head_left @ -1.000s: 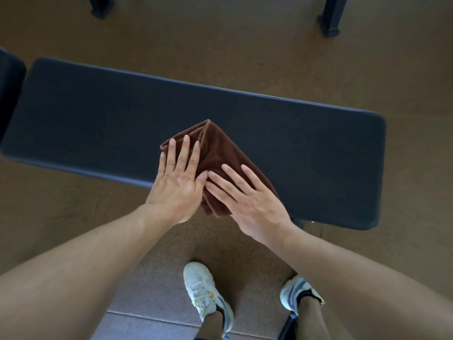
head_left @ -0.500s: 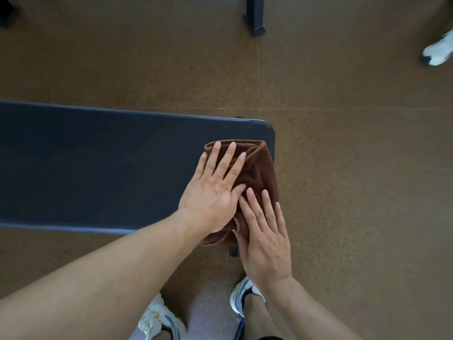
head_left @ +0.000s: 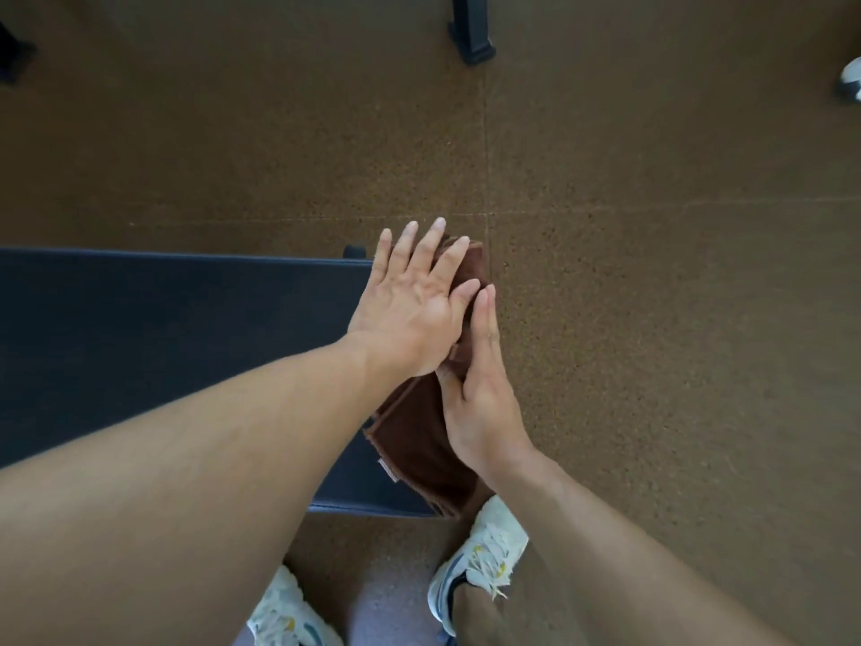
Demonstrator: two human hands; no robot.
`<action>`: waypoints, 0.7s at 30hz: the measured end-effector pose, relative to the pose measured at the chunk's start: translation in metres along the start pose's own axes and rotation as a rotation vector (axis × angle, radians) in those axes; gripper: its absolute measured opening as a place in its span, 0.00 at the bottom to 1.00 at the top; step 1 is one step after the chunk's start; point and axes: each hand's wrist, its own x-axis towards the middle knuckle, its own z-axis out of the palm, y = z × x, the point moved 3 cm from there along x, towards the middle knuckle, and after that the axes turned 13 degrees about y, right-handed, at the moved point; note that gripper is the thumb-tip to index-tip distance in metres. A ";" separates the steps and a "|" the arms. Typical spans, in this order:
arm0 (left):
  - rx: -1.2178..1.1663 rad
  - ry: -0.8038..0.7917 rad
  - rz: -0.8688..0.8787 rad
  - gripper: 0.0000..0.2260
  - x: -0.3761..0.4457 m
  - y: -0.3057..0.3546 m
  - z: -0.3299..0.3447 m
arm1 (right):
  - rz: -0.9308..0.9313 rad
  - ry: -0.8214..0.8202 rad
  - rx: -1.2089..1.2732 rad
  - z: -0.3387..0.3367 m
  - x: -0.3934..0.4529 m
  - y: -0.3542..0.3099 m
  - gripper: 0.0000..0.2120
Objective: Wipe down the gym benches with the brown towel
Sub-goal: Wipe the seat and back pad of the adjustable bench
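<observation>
My left hand (head_left: 410, 314) lies flat, fingers spread and straight, pressing the far part of the brown towel (head_left: 419, 440) down at the right end of the dark padded surface (head_left: 163, 328). It grips nothing; the palm just bears on the cloth, and my fingertips reach past the far edge of the padding. My right hand (head_left: 482, 394) lies just beside it, touching it along the thumb side, fingers straight and together, laid along the right edge of the towel. It is flat too, resting on the cloth rather than closed round it, though I cannot tell whether the thumb is tucked under a fold. The towel is folded and runs across the width of the padding at its very end, from the far edge under my left fingers to the near edge, where a corner hangs over just above my right shoe (head_left: 480, 557). My other shoe (head_left: 289, 617) stands on the brown speckled floor (head_left: 652, 272) to its left.
</observation>
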 end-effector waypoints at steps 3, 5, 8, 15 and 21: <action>0.019 -0.012 -0.034 0.27 0.012 0.002 -0.005 | 0.013 -0.034 0.010 -0.004 0.019 -0.003 0.41; 0.019 -0.006 -0.031 0.27 0.011 0.004 -0.006 | 0.063 -0.014 0.005 -0.002 0.013 -0.007 0.40; 0.038 0.060 0.024 0.26 -0.016 0.009 -0.002 | 0.039 0.075 -0.035 0.002 -0.022 -0.010 0.38; 0.050 0.109 0.050 0.27 -0.122 -0.001 0.028 | -0.266 0.102 -0.377 0.011 -0.116 0.007 0.34; 0.051 0.130 0.153 0.26 -0.079 -0.030 0.010 | -0.344 0.022 -0.597 0.013 -0.067 -0.010 0.35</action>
